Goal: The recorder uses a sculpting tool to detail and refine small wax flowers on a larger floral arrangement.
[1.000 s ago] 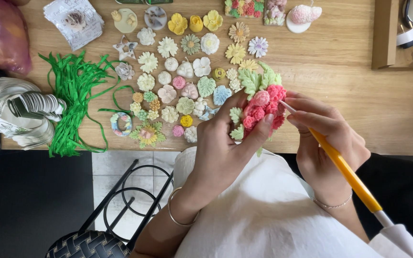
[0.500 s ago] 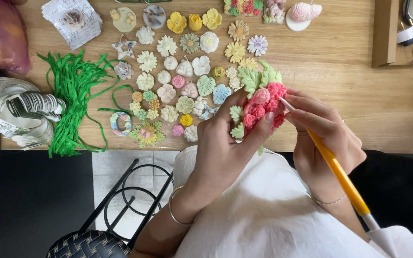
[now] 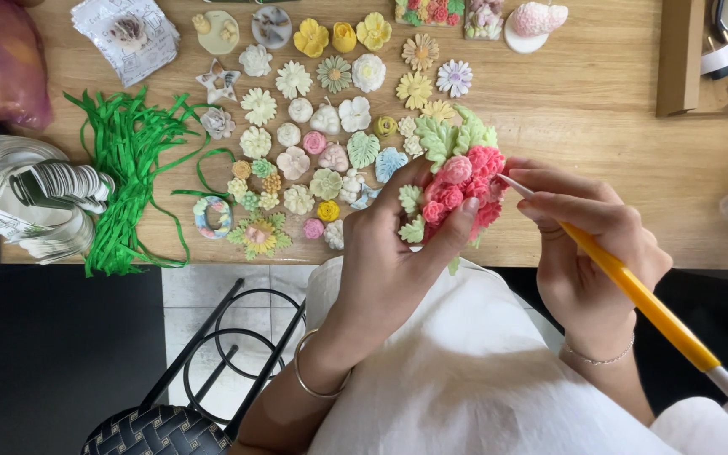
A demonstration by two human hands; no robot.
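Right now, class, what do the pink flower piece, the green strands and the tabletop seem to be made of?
Pink flower piece, in the left hand: probably moulded clay or wax, matte with crisp petals. Green strands: likely raffia or paper ribbon, flat, thin, loosely tangled. Tabletop: wood or wood veneer, pale with visible grain, smooth finish.

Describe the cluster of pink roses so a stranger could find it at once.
Start at the wooden table and go to its near edge, right of the spread of small pastel flowers. The pink rose cluster sits in the left hand: the only piece held up, ringed by pale green leaves.
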